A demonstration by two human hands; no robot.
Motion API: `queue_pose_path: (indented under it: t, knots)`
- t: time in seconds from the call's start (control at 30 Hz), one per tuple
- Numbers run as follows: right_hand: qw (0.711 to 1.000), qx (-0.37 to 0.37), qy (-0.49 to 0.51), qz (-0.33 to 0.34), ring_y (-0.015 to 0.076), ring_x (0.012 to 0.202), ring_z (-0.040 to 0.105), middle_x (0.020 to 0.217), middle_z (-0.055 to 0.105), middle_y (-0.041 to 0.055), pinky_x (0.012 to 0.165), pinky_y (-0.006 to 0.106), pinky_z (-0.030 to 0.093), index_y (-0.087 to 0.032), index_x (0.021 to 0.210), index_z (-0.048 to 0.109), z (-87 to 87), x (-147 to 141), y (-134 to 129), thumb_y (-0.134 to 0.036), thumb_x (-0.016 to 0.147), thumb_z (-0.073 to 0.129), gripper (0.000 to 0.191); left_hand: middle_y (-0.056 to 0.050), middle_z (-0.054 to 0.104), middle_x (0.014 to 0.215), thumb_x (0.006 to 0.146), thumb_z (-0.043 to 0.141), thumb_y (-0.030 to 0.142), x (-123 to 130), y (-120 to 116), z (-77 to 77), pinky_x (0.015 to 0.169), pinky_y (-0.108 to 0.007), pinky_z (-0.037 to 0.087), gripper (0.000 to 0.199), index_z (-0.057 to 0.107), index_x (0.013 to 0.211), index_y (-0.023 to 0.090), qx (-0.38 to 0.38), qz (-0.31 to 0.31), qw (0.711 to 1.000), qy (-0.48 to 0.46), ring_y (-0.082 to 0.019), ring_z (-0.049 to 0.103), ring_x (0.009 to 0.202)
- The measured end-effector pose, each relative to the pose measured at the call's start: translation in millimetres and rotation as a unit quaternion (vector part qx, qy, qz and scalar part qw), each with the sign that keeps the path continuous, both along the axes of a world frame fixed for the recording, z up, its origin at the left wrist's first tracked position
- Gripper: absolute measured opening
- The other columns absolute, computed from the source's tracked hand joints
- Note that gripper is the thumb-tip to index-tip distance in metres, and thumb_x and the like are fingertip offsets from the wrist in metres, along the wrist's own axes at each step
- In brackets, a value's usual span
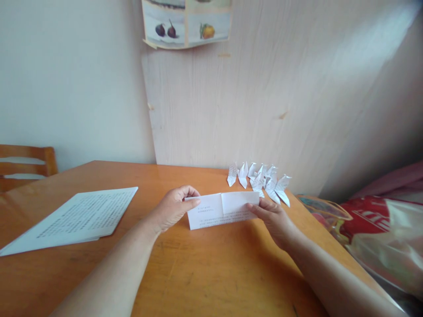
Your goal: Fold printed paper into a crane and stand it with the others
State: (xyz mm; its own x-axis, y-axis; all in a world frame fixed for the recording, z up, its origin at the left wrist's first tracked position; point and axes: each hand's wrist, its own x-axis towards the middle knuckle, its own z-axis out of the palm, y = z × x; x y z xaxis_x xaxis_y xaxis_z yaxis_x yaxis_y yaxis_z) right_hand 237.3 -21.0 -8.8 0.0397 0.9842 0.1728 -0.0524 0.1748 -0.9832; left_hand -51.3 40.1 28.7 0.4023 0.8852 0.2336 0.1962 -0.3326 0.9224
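Both my hands hold a folded sheet of white printed paper [211, 213] above the wooden table. My left hand [173, 206] pinches its left end, thumb on the near face and fingers behind. At the other end my right hand [274, 219] grips the paper in the same way. A vertical crease runs near the middle of the sheet, and rows of small print cover part of it. Beyond my right hand, several folded paper figures [257, 177] stand in a cluster near the table's far right corner.
A stack of printed sheets [89, 215] lies on the left of the table [185, 277]. Behind the table is a wall with a picture sheet [188, 26]. A wooden chair [29, 163] stands at left; red and clear plastic bags [373, 224] are beyond the right edge.
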Motion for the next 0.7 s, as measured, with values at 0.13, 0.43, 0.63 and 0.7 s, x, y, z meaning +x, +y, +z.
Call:
queue_pose_path:
  t: [0.13,0.43,0.63,0.7]
  knots:
    - [1.000,-0.008,-0.003,0.004,0.0233,0.094,0.065,0.101,0.076,0.0046,0.093,0.037,0.046,-0.024,0.095,0.078,-0.1,1.3,0.5,-0.047,0.077,0.078,0.029,0.001,0.061,0.080,0.081,0.068,0.035,0.8,-0.4,0.5,0.072,-0.028,0.043,0.018,0.063,0.086,0.018,0.012,0.017,1.000,-0.016,-0.015,0.055,0.076]
    - [1.000,-0.004,0.000,-0.015,0.0263,0.102,0.065,0.110,0.075,0.0062,0.097,0.041,0.047,-0.023,0.102,0.078,-1.1,5.1,2.3,-0.051,0.077,0.078,0.038,0.000,0.063,0.087,0.081,0.067,0.029,0.0,-1.5,2.3,0.076,-0.029,0.045,0.018,0.061,0.093,0.018,-0.007,0.011,0.999,-0.036,-0.016,0.059,0.081]
    - [1.000,-0.006,-0.011,-0.028,0.0280,0.098,0.065,0.104,0.075,0.0074,0.094,0.044,0.048,-0.023,0.100,0.078,-5.3,10.3,5.5,-0.053,0.074,0.079,0.040,0.000,0.063,0.085,0.080,0.067,0.029,0.6,0.5,-0.7,0.079,-0.029,0.044,0.016,0.060,0.087,0.017,-0.011,0.003,0.998,-0.068,-0.016,0.059,0.082]
    - [1.000,-0.008,-0.011,-0.022,0.0273,0.097,0.065,0.102,0.075,0.0071,0.093,0.043,0.048,-0.023,0.098,0.078,-5.8,11.3,5.9,-0.052,0.075,0.078,0.037,0.001,0.062,0.084,0.081,0.067,0.029,0.6,1.7,-1.4,0.079,-0.028,0.044,0.015,0.060,0.086,0.017,-0.010,0.005,0.998,-0.067,-0.015,0.058,0.082]
